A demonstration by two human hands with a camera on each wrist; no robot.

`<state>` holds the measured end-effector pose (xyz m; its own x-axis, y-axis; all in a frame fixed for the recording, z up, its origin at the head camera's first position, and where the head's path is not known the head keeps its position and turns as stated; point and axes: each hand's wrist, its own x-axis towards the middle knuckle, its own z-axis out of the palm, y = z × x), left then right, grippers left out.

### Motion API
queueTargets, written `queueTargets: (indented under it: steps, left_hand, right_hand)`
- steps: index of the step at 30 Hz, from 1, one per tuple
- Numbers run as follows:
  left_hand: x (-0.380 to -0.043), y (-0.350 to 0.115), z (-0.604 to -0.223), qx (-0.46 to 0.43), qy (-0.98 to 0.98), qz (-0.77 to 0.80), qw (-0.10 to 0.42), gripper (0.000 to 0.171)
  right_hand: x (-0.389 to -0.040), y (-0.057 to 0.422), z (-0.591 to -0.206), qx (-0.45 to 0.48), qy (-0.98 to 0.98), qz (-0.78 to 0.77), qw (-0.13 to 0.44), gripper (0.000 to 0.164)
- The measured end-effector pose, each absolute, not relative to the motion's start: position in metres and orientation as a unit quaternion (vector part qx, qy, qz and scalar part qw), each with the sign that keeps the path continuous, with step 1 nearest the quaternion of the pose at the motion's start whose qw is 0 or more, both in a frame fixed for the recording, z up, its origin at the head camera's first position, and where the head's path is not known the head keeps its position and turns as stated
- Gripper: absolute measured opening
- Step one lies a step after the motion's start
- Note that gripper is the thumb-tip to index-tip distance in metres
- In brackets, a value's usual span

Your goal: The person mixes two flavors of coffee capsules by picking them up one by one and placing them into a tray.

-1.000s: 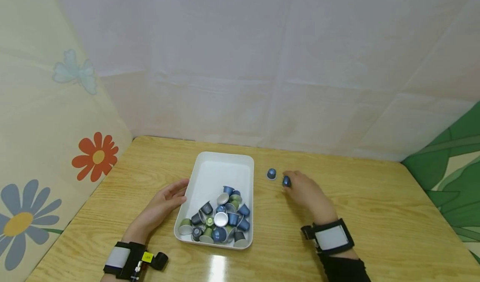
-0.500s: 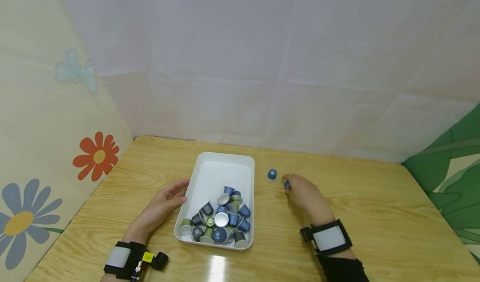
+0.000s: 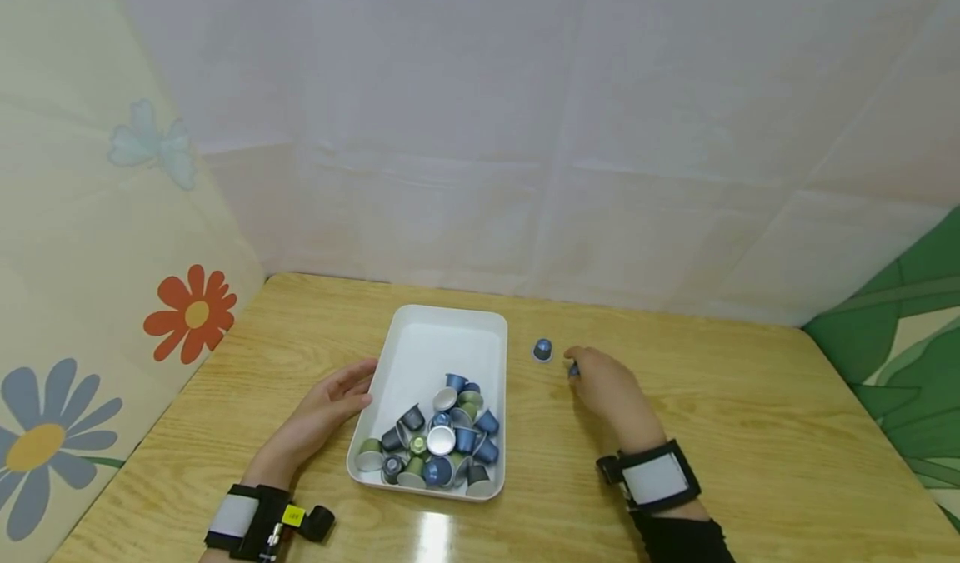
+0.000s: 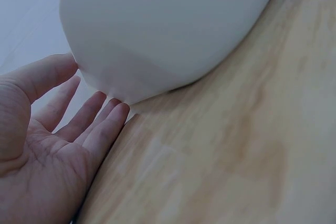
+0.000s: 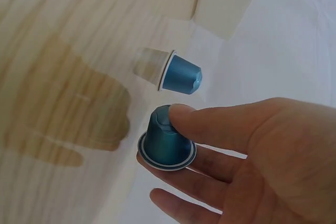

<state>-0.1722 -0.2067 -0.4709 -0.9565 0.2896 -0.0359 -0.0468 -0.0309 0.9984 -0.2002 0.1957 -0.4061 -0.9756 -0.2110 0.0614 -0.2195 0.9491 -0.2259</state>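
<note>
My right hand pinches a blue coffee capsule, thumb on its domed end and fingers at its silver rim. From the head view most of that capsule hides behind the fingers. Just left of it, a second blue coffee capsule stands rim-down on the table, apart from the hand. A white tray lies further left, with several blue, green and dark grey capsules heaped in its near half. At the tray's left side, my left hand touches the wall with nearly straight fingertips, as the left wrist view also shows.
The wooden table extends to the right of the right arm. A pale cloth hangs behind its far edge. Printed flower cloth borders the left side, and green leaf-patterned cloth the right.
Early on, the right hand lowers slightly and the pinched capsule becomes more hidden behind its fingers. Over the last half second it barely moves. The left hand and tray stay put.
</note>
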Motion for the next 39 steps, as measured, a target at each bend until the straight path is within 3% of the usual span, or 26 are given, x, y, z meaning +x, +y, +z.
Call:
queueTargets:
  steps: [14, 24, 39]
  left_hand:
    - [-0.173, -0.207, -0.472, 0.09, 0.684, 0.714, 0.122, 0.065]
    - [-0.173, -0.207, -0.472, 0.091, 0.682, 0.716, 0.12, 0.065]
    - [-0.172, -0.207, -0.472, 0.094, 0.683, 0.715, 0.118, 0.065]
  right_hand:
    - [-0.192, 0.19, -0.394, 0.125, -0.985, 0.09, 0.081, 0.034]
    - [-0.184, 0.178, -0.382, 0.13, -0.985, 0.077, 0.087, 0.035]
    - [-0.166, 0.159, -0.368, 0.176, -0.97, 0.072, 0.148, 0.028]
